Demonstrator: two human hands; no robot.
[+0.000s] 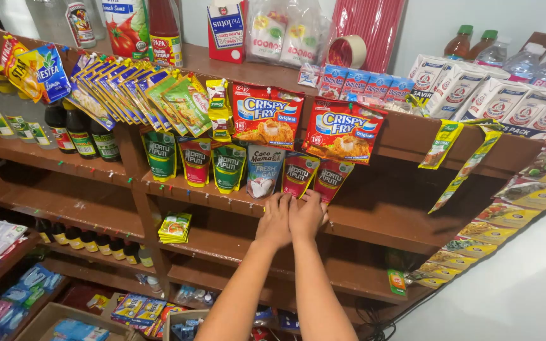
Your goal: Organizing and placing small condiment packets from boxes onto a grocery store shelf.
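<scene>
While pressed side by side at the shelf lip: left grip (pixel 275 221) and right grip (pixel 308 216), backs up, fingers reaching forward onto the front edge of the brown wooden shelf (pixel 374 218).
Left grip state: fingers loosely bent, tips at the lower corner of the small red glossy plastic pouch (pixel 298 173); cannot tell whether anything is pinched, since the tips are hidden from above.
Right grip state: much the same, fingers curled over the edge just under that pouch and touching the second red pouch (pixel 331 180) on its outer side; hold likewise not visible.
Pouch place: hanging directly above both grips, bottom hem touching the fingertips, top tucked under the large red and yellow breading-mix packets (pixel 266 117).
Neighbours: white and blue coconut pouch (pixel 264 172) just left of the left grip; green pouches (pixel 229 167) further left, well apart.
Pins: row of small coloured pushpins (pixel 222 203) along the edge, left of the left grip.
Good handling, by judgement: steady the hem with one grip, work with the other; keep pressure light, as thin film creases and tears at a pin hole.
Alignment: match the hem to the pouches on either side.
Risk: knocking the coconut pouch, or pricking a fingertip on a pin.
</scene>
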